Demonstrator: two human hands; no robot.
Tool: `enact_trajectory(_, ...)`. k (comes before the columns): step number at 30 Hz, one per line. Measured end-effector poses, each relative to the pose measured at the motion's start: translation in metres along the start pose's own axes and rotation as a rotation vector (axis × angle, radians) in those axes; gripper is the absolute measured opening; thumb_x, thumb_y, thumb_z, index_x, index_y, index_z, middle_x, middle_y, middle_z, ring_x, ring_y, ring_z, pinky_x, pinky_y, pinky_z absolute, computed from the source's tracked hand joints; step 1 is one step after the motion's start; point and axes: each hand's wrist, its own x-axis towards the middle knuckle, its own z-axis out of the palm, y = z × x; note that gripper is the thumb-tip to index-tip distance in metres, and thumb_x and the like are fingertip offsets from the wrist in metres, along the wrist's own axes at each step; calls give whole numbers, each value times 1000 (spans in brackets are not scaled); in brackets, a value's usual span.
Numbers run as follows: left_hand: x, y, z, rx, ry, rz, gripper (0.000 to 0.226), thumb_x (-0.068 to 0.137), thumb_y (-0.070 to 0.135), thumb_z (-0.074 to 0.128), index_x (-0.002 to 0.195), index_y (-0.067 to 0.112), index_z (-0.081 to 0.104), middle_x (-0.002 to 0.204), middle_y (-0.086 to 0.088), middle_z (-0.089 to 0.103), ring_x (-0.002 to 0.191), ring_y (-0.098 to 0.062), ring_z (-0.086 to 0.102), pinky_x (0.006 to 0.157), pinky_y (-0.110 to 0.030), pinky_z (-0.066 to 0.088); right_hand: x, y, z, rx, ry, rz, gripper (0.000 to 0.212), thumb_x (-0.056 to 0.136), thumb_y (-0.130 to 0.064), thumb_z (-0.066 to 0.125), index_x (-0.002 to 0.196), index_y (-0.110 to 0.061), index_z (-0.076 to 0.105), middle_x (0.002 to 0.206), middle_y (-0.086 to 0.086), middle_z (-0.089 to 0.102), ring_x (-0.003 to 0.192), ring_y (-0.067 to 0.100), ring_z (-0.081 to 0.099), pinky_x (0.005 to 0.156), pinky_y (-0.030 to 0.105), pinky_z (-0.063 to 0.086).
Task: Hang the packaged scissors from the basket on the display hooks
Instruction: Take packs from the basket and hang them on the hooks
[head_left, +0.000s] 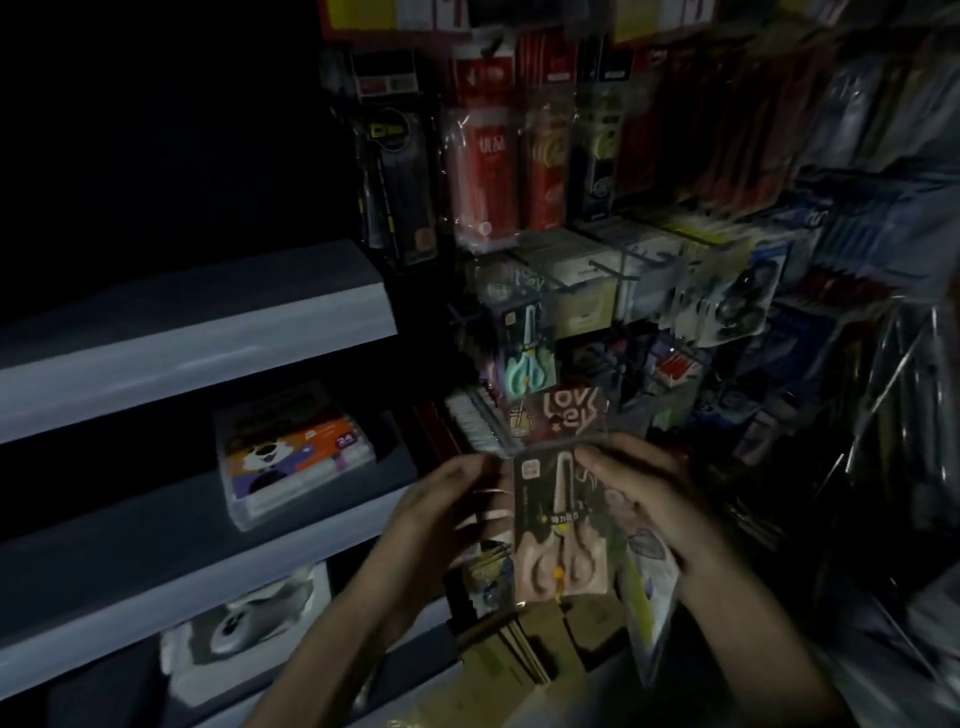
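A packaged pair of pink-handled scissors (561, 525) is held upright in front of me, its card top reading "Lovley". My left hand (441, 514) pinches the package's left edge. My right hand (644, 499) grips its right side, thumb on the front. Just above it a packaged pair of mint-handled scissors (525, 353) hangs on the display. Bare black display hooks (613, 273) stick out to its right. The basket is not in view.
White shelves (197, 343) step down on the left, holding a boxed set with a cartoon dog (296, 457) and a grey-white item below (244, 623). Red and black packaged goods (483, 171) hang above. Dense hanging packets fill the right (727, 306). Cardboard boxes (524, 644) lie below my hands.
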Motion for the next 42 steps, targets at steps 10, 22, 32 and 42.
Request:
enact_trajectory(10, 68, 7, 29, 362, 135, 408, 14, 96, 2, 71, 90, 15, 73, 78, 5, 72, 77, -20, 72, 67, -29, 59, 48, 1, -18, -74, 83, -150, 20, 82, -31, 76, 96, -18, 79, 96, 12, 78, 95, 32, 76, 82, 42, 57)
enact_trajectory(22, 113, 17, 68, 415, 439, 477, 31, 97, 19, 73, 127, 18, 67, 99, 3, 77, 101, -14, 74, 86, -28, 58, 102, 12, -70, -110, 111, -177, 9, 91, -26, 75, 97, -20, 80, 93, -1, 80, 94, 17, 75, 79, 36, 56)
enact_trajectory(32, 116, 31, 106, 453, 553, 563, 16, 98, 23, 73, 111, 14, 74, 98, -16, 70, 88, -17, 68, 80, -34, 56, 146, 18, -76, -120, -10, -268, 5, 94, -24, 74, 97, -22, 78, 87, -4, 78, 81, 6, 70, 69, 18, 52)
enact_trajectory(42, 117, 54, 110, 806, 585, 745, 26, 104, 7, 62, 128, 12, 68, 82, -17, 60, 70, -20, 61, 67, -24, 50, 174, 3, -60, -75, -121, -317, 7, 94, -22, 75, 93, -16, 78, 85, 4, 77, 79, 8, 69, 70, 26, 50)
